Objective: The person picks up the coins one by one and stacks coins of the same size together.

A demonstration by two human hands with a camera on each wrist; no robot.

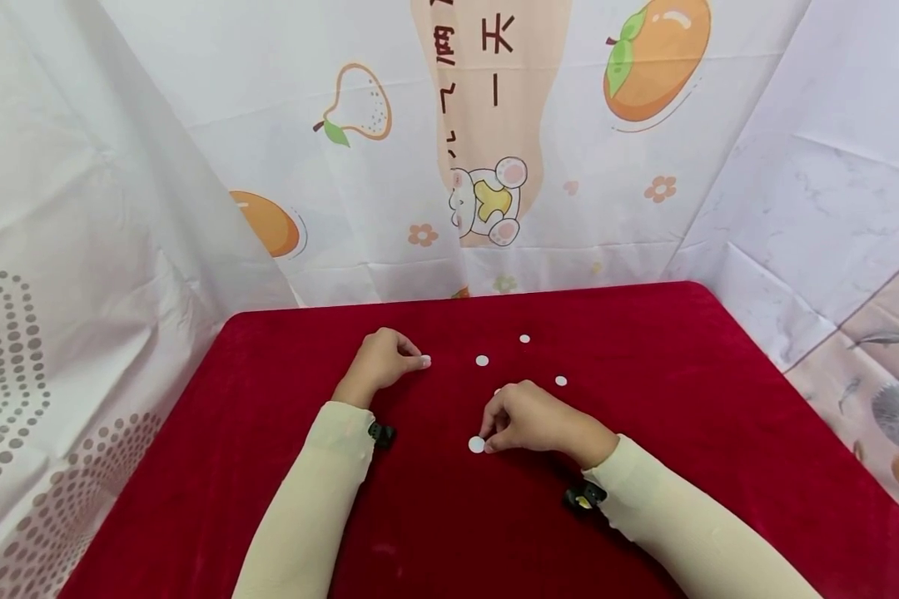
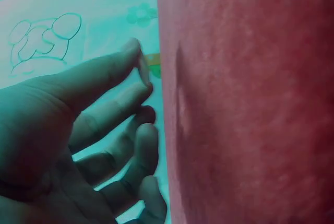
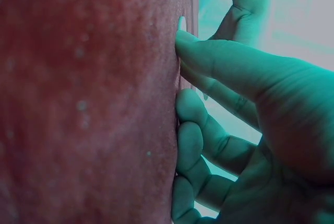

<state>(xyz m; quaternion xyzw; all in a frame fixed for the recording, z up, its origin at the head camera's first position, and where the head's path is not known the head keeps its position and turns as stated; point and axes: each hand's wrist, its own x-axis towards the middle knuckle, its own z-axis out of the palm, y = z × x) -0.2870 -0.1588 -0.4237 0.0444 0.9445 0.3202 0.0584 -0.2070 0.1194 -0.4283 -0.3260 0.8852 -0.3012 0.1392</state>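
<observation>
Pinching a small white disc between thumb and forefinger of the left hand, left of centre in the head view. Showing that disc edge-on in the upper middle of the left wrist view, with a strip of backdrop between it and the red tablecloth. Bending the other left fingers loosely there, slightly apart from one another.

Gripping a second white disc by its right edge between thumb and forefinger of the right hand, at the lower centre of the head view. Leaving unclear any contact between this disc and the tablecloth. Curling the remaining right fingers down to the cloth, close together, in the lower middle of the right wrist view. Partly hiding a third white disc behind the right hand.

Showing a centre disc lying flat to the right of the left hand, a far disc lying higher and farther right, and a right-side disc lying just above the right hand in the frame.

Wearing cream sleeves and a black camera on each wrist. Facing a fruit-printed curtain across the upper frame, with a large orange printed at upper right and a pear outline at upper left of centre.
</observation>
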